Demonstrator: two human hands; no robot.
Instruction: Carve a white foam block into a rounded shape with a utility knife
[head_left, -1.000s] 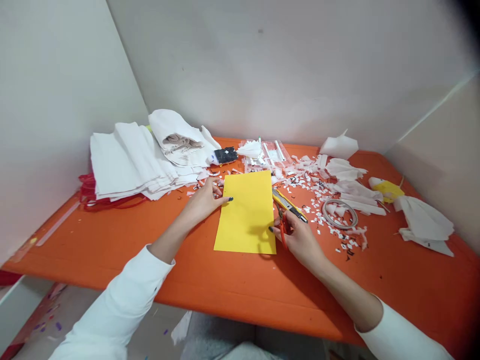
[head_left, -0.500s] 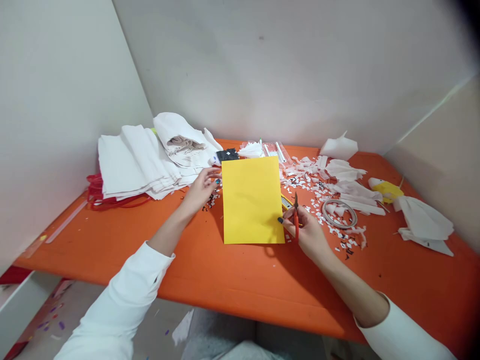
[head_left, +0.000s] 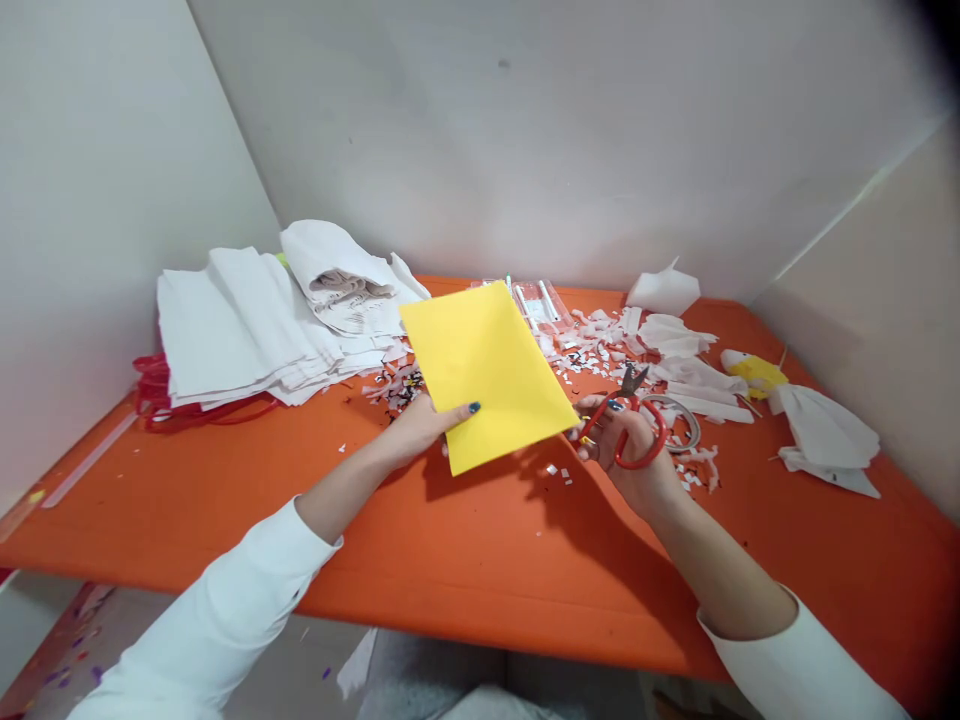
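A yellow sheet of paper (head_left: 487, 370) is held tilted above the orange table. My left hand (head_left: 431, 425) grips its lower left edge, thumb on top and the other fingers hidden beneath. Beside the sheet's lower right corner, my right hand (head_left: 626, 445) holds red-handled scissors (head_left: 639, 462), whose dark blades point up and are slightly apart. The fingers of this hand are bent around the handles.
Folded white cloths (head_left: 232, 325) lie at the left over red straps (head_left: 154, 395). Paper scraps (head_left: 592, 345) and a roll of tape (head_left: 686, 425) lie behind my right hand. White crafted pieces (head_left: 825, 430) sit at the right, by the wall.
My left hand has taken hold of the yellow sheet, which has turned and tilted. My right hand has come off the sheet's edge, and the scissors have turned in it.
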